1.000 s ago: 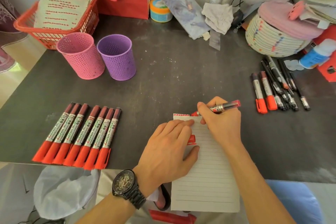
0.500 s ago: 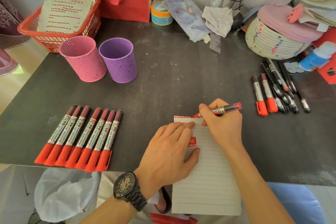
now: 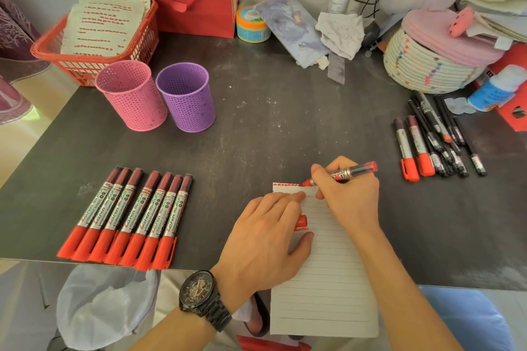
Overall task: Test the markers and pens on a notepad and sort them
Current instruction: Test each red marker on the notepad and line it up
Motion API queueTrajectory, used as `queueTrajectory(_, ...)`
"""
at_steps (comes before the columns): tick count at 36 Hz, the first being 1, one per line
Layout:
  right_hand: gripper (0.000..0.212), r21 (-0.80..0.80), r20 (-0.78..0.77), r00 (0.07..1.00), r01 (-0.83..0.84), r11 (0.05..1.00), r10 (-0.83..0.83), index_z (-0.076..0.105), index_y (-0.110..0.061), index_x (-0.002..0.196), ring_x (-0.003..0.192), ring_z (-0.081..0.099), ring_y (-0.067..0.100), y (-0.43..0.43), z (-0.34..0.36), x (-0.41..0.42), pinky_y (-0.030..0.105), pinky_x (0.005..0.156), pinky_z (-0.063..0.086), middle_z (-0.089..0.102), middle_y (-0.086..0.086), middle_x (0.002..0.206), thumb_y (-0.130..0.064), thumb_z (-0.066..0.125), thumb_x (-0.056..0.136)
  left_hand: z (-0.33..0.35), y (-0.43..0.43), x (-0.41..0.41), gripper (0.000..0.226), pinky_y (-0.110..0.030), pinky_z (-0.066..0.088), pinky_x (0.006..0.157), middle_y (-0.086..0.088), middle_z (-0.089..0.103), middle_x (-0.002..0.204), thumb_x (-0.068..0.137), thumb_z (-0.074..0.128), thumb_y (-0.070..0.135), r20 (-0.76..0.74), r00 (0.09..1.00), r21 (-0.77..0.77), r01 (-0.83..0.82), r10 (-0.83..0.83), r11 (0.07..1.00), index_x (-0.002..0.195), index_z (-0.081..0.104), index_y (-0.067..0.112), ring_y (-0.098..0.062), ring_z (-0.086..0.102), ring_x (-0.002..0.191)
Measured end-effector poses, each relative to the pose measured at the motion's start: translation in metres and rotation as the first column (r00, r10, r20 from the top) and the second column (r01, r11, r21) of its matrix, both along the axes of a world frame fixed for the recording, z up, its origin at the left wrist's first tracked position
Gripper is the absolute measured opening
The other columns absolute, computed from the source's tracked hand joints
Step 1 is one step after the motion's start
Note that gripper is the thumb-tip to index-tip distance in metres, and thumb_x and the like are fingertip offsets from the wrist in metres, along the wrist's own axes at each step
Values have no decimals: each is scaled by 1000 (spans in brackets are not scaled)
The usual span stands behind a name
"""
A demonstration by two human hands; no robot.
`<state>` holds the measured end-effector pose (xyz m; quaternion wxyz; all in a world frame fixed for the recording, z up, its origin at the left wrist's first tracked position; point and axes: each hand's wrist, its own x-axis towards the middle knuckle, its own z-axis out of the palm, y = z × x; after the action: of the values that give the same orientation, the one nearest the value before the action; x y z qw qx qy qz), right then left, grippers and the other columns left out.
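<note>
Dark table (image 3: 271, 111), notepad (image 3: 328, 279) overhanging its near edge, left hand (image 3: 265, 239) pressing flat, right hand (image 3: 350, 196) gripping marker (image 3: 353, 170)

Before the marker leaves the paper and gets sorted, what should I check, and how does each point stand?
1. Right hand grips the marker: ok.
2. Marker tip on the notepad at its top line, red marks laid down: ok.
3. Left hand presses the notepad flat: ok.
4. Cap nearby: a red cap shows under the left hand: ok.
5. Free space beside the row of red markers on the left: ok.
6. Which pens in the right pile are already tested: cannot tell.
</note>
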<state>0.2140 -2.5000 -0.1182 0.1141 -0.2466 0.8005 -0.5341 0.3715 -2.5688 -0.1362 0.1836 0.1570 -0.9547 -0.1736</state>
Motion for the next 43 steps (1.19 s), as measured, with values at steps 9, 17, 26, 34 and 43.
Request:
queueTrajectory(9, 28, -114, 83, 993, 96, 989, -87, 60, -21, 63, 48, 59, 3, 4, 1, -4, 21, 59, 45, 65, -1, 51, -26, 72, 88, 1, 0, 1, 26, -27, 39, 103, 11, 60, 133, 92, 52, 51, 12, 1000, 1, -6, 6, 1000, 99, 53, 27, -9, 52, 118)
queueTrajectory(17, 12, -256, 130, 991, 45, 966, -12, 69, -27, 87, 50, 57, 13, 12, 19, -2, 19, 50, 46, 69, 4, 70, -38, 72, 91, 4, -5, 3, 45, -20, 36, 103, 15, 61, 129, 90, 54, 54, 17, 999, 90, -40, 39, 995, 127, 52, 28, -3, 52, 116)
queueTrajectory(26, 31, -465, 560, 804, 106, 879, 199, 75, -13, 108, 59, 63, 21, 60, 33, 15, 28, 53, 54, 74, 18, 97, -31, 60, 88, 4, -7, 3, 44, -12, 41, 95, 28, 48, 125, 91, 49, 59, 2, 999, 189, -45, 45, 981, 127, 46, 34, 3, 49, 110)
queueTrajectory(34, 11, -411, 688, 719, 273, 869, 99, 64, -13, 87, 44, 54, 20, 93, 24, 44, 26, 39, 45, 73, 29, 84, -23, 63, 91, 13, -10, 12, 30, -13, 39, 68, 15, 51, 86, 97, 37, 60, -133, 968, 393, -147, 214, 908, 86, 48, 35, -8, 52, 82)
queueTrajectory(43, 30, -392, 671, 740, 299, 870, 48, 75, -20, 66, 42, 51, 15, 113, 27, 68, 22, 38, 41, 66, 18, 63, -50, 74, 69, 16, -5, 37, 26, -14, 39, 58, 11, 52, 71, 91, 45, 59, -143, 960, 695, -76, 240, 715, 105, 39, 39, -3, 44, 59)
